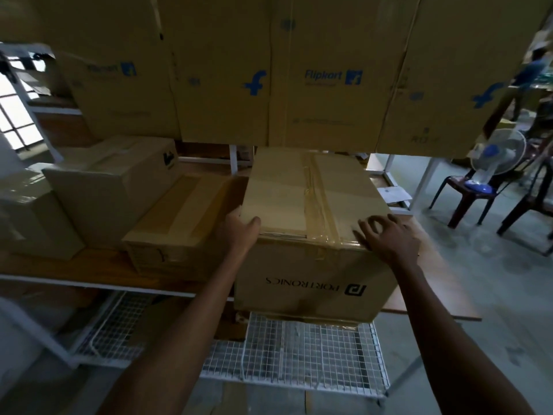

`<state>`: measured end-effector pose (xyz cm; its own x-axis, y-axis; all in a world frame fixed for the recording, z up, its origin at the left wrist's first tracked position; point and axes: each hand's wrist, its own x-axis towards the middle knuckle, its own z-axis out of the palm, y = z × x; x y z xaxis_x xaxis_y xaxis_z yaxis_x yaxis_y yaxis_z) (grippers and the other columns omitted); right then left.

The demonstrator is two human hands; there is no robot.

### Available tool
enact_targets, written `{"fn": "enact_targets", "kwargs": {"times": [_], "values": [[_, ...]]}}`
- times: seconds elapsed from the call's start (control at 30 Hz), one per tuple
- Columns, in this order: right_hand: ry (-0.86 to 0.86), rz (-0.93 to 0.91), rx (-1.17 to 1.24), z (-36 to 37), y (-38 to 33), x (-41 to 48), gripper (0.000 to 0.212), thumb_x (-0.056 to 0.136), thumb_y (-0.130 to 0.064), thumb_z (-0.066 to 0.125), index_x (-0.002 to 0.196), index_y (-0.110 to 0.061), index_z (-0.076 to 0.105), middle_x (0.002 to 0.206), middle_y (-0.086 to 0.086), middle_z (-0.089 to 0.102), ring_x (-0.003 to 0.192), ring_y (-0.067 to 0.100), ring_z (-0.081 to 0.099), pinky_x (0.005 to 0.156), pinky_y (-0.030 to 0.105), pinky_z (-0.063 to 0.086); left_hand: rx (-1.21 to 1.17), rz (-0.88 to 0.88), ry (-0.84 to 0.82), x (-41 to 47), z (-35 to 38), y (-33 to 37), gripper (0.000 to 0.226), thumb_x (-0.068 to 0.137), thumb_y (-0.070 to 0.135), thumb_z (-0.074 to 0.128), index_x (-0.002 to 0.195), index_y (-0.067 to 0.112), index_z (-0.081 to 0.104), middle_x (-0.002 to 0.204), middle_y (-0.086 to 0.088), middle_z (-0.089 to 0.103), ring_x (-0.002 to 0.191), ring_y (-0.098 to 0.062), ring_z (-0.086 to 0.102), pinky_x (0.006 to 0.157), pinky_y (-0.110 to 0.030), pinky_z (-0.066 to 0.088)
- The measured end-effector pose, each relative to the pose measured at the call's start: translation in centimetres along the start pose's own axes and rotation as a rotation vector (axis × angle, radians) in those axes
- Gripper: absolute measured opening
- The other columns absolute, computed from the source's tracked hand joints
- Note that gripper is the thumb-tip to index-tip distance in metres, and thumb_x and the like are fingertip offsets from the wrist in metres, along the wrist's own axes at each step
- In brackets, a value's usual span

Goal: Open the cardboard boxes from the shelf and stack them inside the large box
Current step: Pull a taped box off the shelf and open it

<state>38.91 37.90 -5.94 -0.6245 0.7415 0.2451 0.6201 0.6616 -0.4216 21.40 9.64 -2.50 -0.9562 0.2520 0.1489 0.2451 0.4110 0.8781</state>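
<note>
Probably heavy and stiff, the centre box (299, 190) wants side holds; left hand (238, 232) clasps its corner, right hand (389, 239) rests spread atop.

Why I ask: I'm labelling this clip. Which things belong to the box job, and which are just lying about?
Job: Portronics box, left hand gripping its corner, right hand on its top, neighbouring taped box, shelf.
Lying about: fan, chair, paper sheet, wire racks.
</note>
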Motion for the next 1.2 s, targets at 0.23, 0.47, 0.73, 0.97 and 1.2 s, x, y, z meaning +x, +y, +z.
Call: {"fn": "enact_targets", "kwargs": {"times": [0.23, 0.47, 0.73, 0.97, 1.2], "values": [[0.01, -0.074, 0.025, -0.3, 2.8, -0.1, 0.073, 0.077, -0.097, 0.03, 0.106, -0.042, 0.068, 0.146, 0.001, 0.055, 0.123, 0.037, 0.056, 0.095, 0.054, 0.05, -0.035, 0.015, 0.124, -2.8, 1.2, 0.7, 0.043, 0.095, 0.014, 0.067, 0.134, -0.001, 0.062, 0.122, -0.011, 0.069, 0.094, -0.013, 0.057, 0.065, -0.016, 0.042], [0.022, -0.058, 0.089, -2.7, 3.6, -4.1, 0.076, 0.081, -0.089, 0.037, 0.126, -0.037, 0.068, 0.159, 0.004, 0.042, 0.142, 0.034, 0.043, 0.106, 0.055, 0.038, -0.034, 0.115, 0.198, -5.9, 0.8, 1.7, 0.042, 0.096, 0.016, 0.066, 0.136, 0.002, 0.063, 0.127, -0.015, 0.07, 0.096, -0.008, 0.053, 0.062, -0.008, 0.032], [0.058, 0.026, 0.171, -3.4, 6.5, -6.1, 0.084, 0.081, -0.093, 0.029, 0.132, -0.037, 0.065, 0.157, 0.003, 0.046, 0.138, 0.03, 0.048, 0.103, 0.057, 0.04, 0.074, 0.293, 0.211, -8.7, 1.1, 5.7, 0.053, 0.093, 0.016, 0.068, 0.144, 0.01, 0.056, 0.125, -0.01, 0.071, 0.092, -0.009, 0.06, 0.06, -0.003, 0.044], [0.072, 0.097, 0.449, -6.0, 9.1, -6.1, 0.075, 0.085, -0.079, 0.04, 0.13, -0.026, 0.068, 0.137, 0.008, 0.064, 0.121, 0.029, 0.058, 0.1, 0.05, 0.043, 0.122, 0.564, 0.194, -10.3, 4.8, 10.8, 0.066, 0.093, 0.045, 0.065, 0.15, 0.017, 0.05, 0.141, -0.005, 0.064, 0.11, -0.017, 0.07, 0.084, -0.031, 0.061], [0.113, -0.363, 0.58, -9.1, 3.8, -6.4, 0.067, 0.092, -0.069, 0.047, 0.152, -0.037, 0.043, 0.155, 0.0, 0.048, 0.128, 0.015, 0.051, 0.1, 0.044, 0.049, 0.059, 0.656, 0.111, -12.1, 8.1, 14.6, 0.058, 0.098, 0.053, 0.057, 0.146, 0.019, 0.056, 0.123, 0.0, 0.073, 0.105, -0.009, 0.07, 0.087, -0.03, 0.061]]}}
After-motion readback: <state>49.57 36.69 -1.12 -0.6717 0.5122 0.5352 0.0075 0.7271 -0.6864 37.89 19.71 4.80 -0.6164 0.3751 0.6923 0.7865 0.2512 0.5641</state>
